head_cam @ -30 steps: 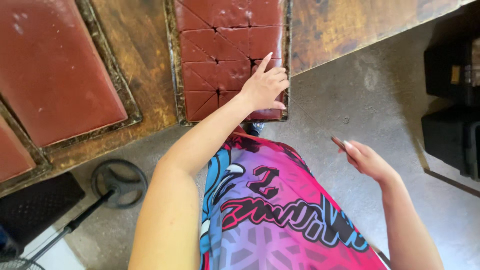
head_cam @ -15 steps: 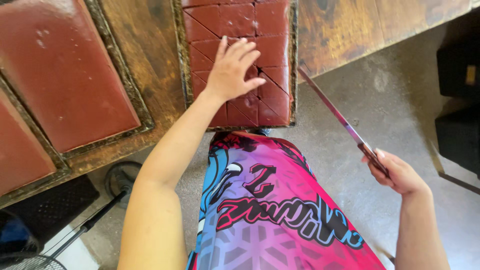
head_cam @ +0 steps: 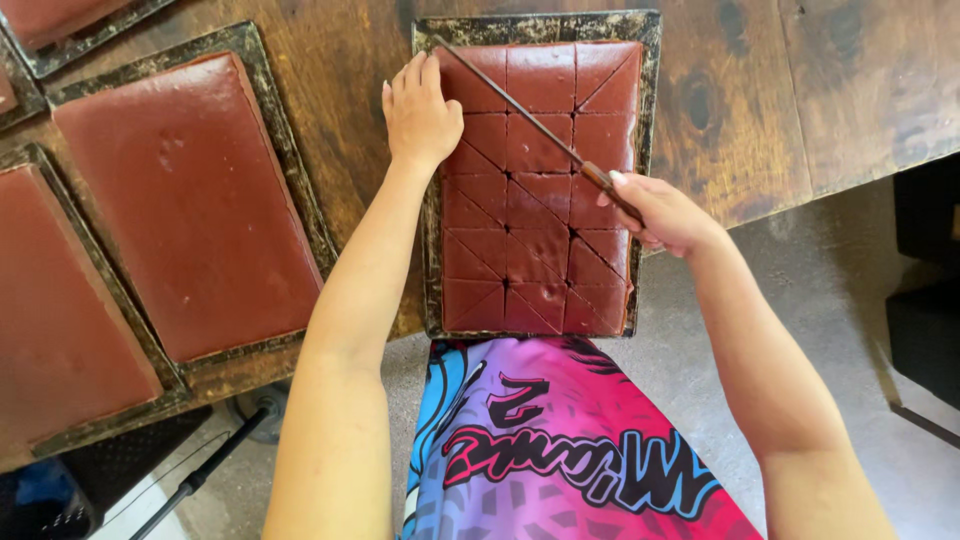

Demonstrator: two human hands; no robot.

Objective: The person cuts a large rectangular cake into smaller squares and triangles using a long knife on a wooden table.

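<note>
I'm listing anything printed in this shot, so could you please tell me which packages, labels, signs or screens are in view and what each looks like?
No packages, labels, signs or screens are in view.
Only printed surface: the person's garment, bottom centre below the cut tray; pink, purple and blue with bold black-edged lettering.

Both bare arms reach forward. The left hand [head_cam: 420,110] lies flat, palm down, fingers together. The right hand [head_cam: 665,212] curls in a fist, forefinger stretched forward, wrist bent inward.
</note>
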